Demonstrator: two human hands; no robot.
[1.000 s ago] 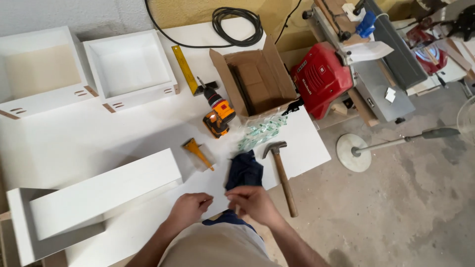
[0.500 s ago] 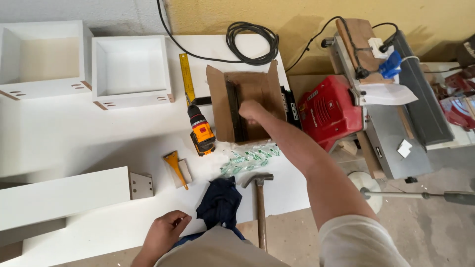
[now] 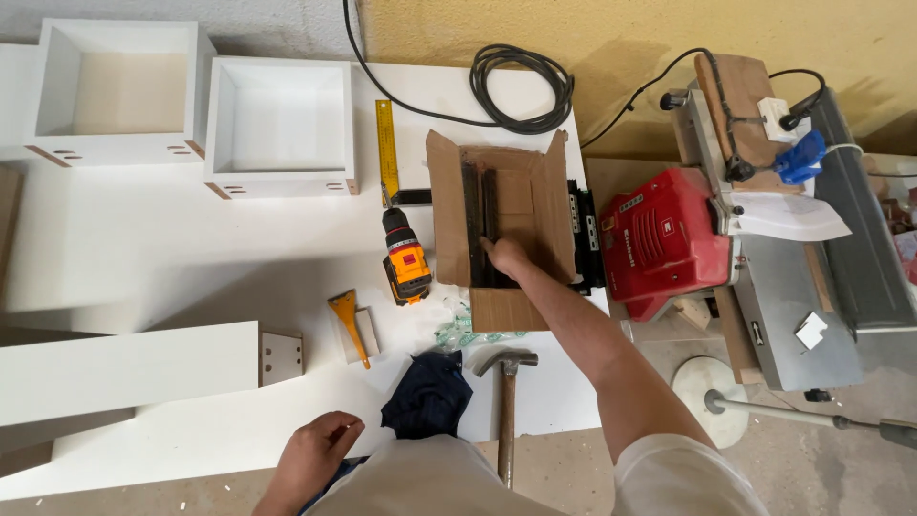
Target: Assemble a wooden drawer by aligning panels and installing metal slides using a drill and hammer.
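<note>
Black metal rails [image 3: 479, 205] lie lengthwise in the cardboard box [image 3: 549, 205], right hand [image 3: 506, 256] fingers closing on them

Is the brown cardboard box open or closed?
Open. The brown cardboard box has its flaps spread out, and the right hand reaches inside to long dark metal rails.

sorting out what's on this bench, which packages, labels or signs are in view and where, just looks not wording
cardboard box: open, brown, flaps spread, mid-table; the right hand reaches into it onto long dark metal rails.
clear plastic bag: crumpled, greenish print, just below the box.
label on red machine: pale lettering on the red housing, right of the table.
white tag: small square on the grey metal machine bed at far right.
No screens or signs.
</note>
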